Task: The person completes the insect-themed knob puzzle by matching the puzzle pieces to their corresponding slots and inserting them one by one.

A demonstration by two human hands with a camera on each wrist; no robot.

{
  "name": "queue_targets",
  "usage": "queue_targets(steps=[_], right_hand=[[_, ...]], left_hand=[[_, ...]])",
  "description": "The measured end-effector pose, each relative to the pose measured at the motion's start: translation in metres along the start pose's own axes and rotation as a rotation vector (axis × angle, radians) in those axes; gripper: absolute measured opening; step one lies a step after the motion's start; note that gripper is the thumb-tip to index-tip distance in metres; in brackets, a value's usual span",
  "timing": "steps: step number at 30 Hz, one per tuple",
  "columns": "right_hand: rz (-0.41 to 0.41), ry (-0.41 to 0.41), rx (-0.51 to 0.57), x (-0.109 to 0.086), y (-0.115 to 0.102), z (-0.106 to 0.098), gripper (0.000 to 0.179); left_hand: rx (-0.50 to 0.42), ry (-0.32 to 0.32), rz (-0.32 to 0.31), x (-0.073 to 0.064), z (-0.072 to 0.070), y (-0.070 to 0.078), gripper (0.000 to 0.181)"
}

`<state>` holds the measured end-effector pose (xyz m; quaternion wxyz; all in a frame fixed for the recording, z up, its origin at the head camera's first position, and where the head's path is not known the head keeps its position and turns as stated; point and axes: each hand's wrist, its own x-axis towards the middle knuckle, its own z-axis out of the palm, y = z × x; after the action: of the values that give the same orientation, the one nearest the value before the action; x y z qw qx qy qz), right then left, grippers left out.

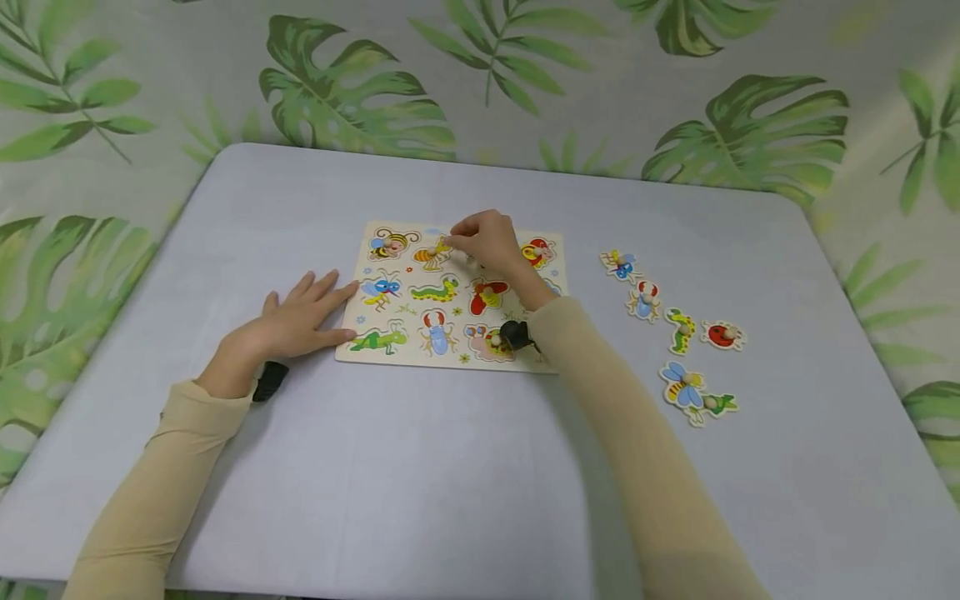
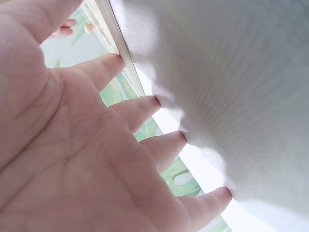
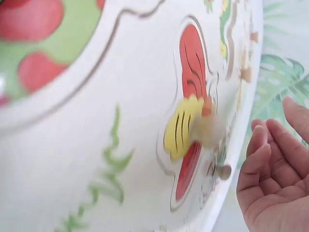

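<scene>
A wooden insect peg puzzle board (image 1: 405,312) lies on the table with several knobbed pieces seated in it. My left hand (image 1: 303,321) rests flat at its left edge, fingers spread, the thumb and index fingertips right at the rim. Over the top row is my right hand (image 1: 489,243), fingers loosely bent, fingertips beside the orange striped insect piece (image 1: 431,257). In the right wrist view the thumb stands apart from the curled fingers (image 3: 253,169), with nothing showing between them. A red-winged piece with a yellow body (image 3: 181,128) sits in the board there.
Right of the board lie loose pieces: a blue-winged insect (image 1: 621,265), a stag beetle (image 1: 643,302), a caterpillar (image 1: 679,332), a ladybug (image 1: 724,335), a bee (image 1: 681,385) and a grasshopper (image 1: 722,404). The bee overlaps the grasshopper. A white cloth covers the table (image 1: 450,475).
</scene>
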<state>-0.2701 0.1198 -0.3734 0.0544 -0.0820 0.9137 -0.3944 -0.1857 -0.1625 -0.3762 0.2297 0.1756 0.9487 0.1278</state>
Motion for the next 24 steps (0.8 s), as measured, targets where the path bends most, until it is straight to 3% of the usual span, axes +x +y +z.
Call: queue_targets(steps=[17,24], right_hand=[[0.082,0.102,0.176,-0.017,0.017,-0.029,0.029],[0.090,0.181,0.267,-0.030,0.035,-0.043,0.029]], left_hand=[[0.009,0.000,0.006,0.000,0.000,0.003,0.076],[-0.002,0.004,0.006,-0.002,0.000,0.003,0.076]])
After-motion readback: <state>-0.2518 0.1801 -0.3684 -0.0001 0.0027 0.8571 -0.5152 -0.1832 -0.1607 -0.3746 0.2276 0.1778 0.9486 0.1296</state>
